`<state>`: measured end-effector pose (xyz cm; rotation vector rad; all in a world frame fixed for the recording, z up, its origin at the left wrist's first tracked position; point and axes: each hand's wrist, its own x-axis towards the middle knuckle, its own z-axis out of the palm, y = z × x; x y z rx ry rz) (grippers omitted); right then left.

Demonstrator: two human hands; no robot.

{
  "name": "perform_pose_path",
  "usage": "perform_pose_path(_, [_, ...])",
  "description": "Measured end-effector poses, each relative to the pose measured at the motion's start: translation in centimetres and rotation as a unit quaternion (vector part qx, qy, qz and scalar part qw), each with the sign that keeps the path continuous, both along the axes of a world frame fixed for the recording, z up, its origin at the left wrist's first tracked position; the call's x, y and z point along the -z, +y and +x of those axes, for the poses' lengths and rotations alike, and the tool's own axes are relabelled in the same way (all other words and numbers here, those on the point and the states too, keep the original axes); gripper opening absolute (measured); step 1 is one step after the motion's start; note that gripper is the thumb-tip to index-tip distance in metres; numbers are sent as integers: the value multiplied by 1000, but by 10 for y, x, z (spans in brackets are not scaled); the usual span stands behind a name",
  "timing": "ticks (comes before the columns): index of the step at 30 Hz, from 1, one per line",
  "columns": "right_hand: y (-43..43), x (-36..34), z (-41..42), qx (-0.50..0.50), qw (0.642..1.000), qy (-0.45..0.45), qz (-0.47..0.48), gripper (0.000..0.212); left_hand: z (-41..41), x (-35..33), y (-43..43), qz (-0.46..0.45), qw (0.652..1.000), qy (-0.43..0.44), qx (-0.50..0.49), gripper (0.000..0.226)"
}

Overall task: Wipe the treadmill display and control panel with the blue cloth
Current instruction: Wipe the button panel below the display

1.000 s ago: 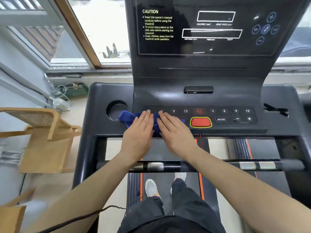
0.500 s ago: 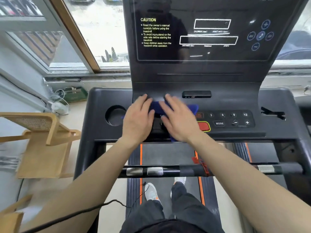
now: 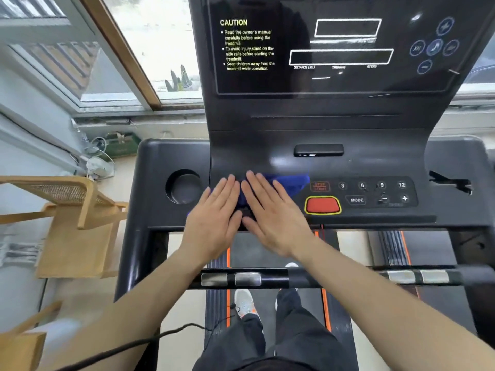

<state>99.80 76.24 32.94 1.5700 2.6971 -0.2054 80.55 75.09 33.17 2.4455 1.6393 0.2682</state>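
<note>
**A:** Entry 1, blue cloth (image 3: 289, 180): position?

**B:** On the control panel (image 3: 375, 192), just left of the red button (image 3: 322, 205), pinned under both hands. A fold shows up-left of the button. A second ago it lay further left of the button, its loose end toward the cup holder (image 3: 183, 186), so the stroke has travelled rightward.

**A:** Entry 2, hands?

**B:** Left hand (image 3: 214, 210) and right hand (image 3: 273, 212): side by side, left of the button, fingers straight, palms pressing the cloth. Neither grips it.

**A:** Bearing on the task?

**B:** Judged: left part of the panel covered. The keys right of the button and the display (image 3: 334, 49), well above it, look still to do.

**A:** Entry 3, legible writing?

**B:** Display: "CAUTION", "Read the owner's manual carefully before using the treadmill", "Keep children away from the treadmill while operation", "DISTANCE (km)". Keys right of the button: 3, 6, 9, 12, "MODE", minus, plus. Just above the button: red lettering, apparently "STOP/START", blurred. No brand seen
</note>
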Motion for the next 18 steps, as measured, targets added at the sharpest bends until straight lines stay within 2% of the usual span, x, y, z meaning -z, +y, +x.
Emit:
perform_pose_path(4, [-24,2,-5,-30,999,-11,-7,79,-10,3,-19,4,1000,13,23,54])
perform_pose_path(11, [47,-6,-1,-53,998,-23,-7,85,6,-3,47,-36,997,64,-3,66])
perform_pose_path(14, [60,-11,11,-23,999,-36,2,81,16,-8,70,-37,997,70,-5,67])
perform_pose_path(18, [24,-7,18,84,996,15,-24,77,35,-8,62,-46,997,59,34,66])
